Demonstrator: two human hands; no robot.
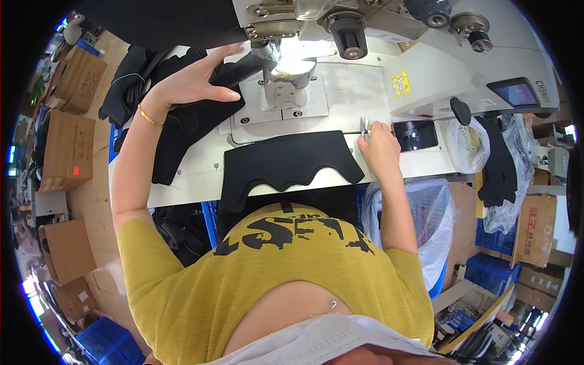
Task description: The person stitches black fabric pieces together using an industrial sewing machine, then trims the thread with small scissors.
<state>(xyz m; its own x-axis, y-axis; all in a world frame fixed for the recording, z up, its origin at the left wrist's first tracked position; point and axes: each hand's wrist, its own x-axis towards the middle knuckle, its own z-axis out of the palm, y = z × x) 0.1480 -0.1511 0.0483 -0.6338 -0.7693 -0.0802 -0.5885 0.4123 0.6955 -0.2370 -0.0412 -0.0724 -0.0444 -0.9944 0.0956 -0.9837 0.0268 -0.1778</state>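
My left hand (193, 80) is stretched out, thumb and fingers apart, above a pile of black fabric pieces (176, 131) beside the sewing machine's needle area (283, 91). Nothing shows in its grasp, though the fingertips reach behind the machine's dark arm part. In front of the machine, a cut black fabric piece (286, 159) with a scalloped near edge lies flat and overhangs the table's front edge. My right hand (382, 152) is closed around small silver thread snips (365, 126), just right of that piece. Only the snips' metal tip is visible.
A dark phone (415, 135) lies right of my right hand, then a clear plastic bag (467, 146). Under the table's front edge hangs a plastic-lined blue bin (435, 225). The machine's control screen (514, 93) is at upper right. Cardboard boxes (67, 149) stand at left.
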